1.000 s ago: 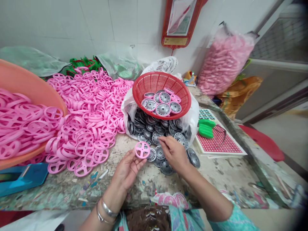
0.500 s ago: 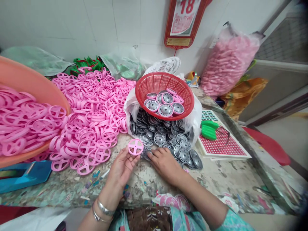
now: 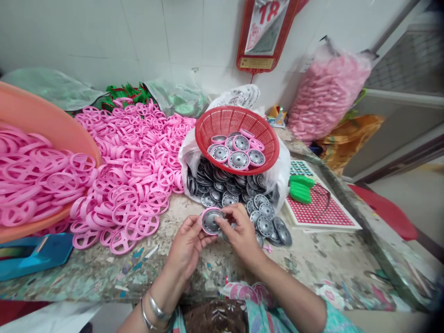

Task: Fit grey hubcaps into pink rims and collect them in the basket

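One pink-rimmed grey disc (image 3: 210, 221) in front of red basket (image 3: 222, 120), seating unclear | left grip (image 3: 189, 241), right grip (image 3: 244, 233) closed on it | joined wheels (image 3: 238, 160) inside basket look done | likely remaining: pink rings (image 3: 121, 152) left of basket, loose grey discs (image 3: 265, 226) in front

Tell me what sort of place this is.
Probably a small assembly workshop, judging by the stained, scrap-littered workbench, the large heap of pink wheels and the red basket holding pink-rimmed grey discs.
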Demonstrator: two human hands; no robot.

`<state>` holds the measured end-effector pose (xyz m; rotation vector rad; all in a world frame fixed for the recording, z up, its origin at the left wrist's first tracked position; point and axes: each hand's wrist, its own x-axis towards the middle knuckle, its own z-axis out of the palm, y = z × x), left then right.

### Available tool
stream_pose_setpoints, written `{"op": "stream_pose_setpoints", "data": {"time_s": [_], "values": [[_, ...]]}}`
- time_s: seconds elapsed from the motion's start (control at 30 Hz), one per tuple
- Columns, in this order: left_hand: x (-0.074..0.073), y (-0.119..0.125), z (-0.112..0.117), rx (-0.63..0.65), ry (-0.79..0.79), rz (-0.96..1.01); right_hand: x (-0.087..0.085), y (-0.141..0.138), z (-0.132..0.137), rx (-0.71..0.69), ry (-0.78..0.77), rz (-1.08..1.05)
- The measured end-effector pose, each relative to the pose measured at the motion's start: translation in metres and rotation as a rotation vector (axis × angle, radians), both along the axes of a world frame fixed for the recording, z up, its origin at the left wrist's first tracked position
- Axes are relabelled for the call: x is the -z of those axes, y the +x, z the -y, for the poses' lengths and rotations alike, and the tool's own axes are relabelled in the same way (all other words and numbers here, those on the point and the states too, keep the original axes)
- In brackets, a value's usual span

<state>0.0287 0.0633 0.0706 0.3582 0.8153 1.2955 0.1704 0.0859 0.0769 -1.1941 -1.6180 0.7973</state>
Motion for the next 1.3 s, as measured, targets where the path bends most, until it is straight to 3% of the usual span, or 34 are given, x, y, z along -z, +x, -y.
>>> {"op": "stream_pose_setpoints", "data": {"time_s": [0.07,0.23,0.63,0.73,0.87,0.93,1.03,1.17,1.3], "values": [[-0.002,-0.002,0.002,0.02,0.011,-0.019,0.0,0.0,0.0,-0.013,-0.053,-0.043],[-0.008,-0.003,0.002,0.083,0.042,-0.07,-0.007,0.009,-0.007,-0.233,-0.28,-0.125],[-0.002,-0.001,-0.002,0.064,0.009,-0.258,-0.012,0.01,-0.012,-0.279,-0.331,-0.155],[0.001,-0.007,-0.002,0.091,-0.026,-0.287,-0.032,0.026,-0.037,-0.22,-0.335,-0.228],[0.01,-0.021,-0.005,0.099,-0.034,-0.378,-0.075,0.049,-0.084,-0.033,-0.158,-0.441],[0.015,-0.034,-0.009,0.073,0.017,-0.534,-0.089,0.052,-0.097,0.016,-0.068,-0.507],[0.021,-0.06,-0.017,-0.063,0.155,-1.065,-0.087,0.043,-0.089,0.04,0.001,-0.425],[0.021,-0.094,-0.027,-0.137,0.316,-1.852,-0.058,0.036,-0.045,-0.041,-0.036,-0.148],[0.013,-0.106,-0.039,-0.233,0.248,-2.254,-0.029,0.061,-0.016,-0.079,0.043,0.158]]}}
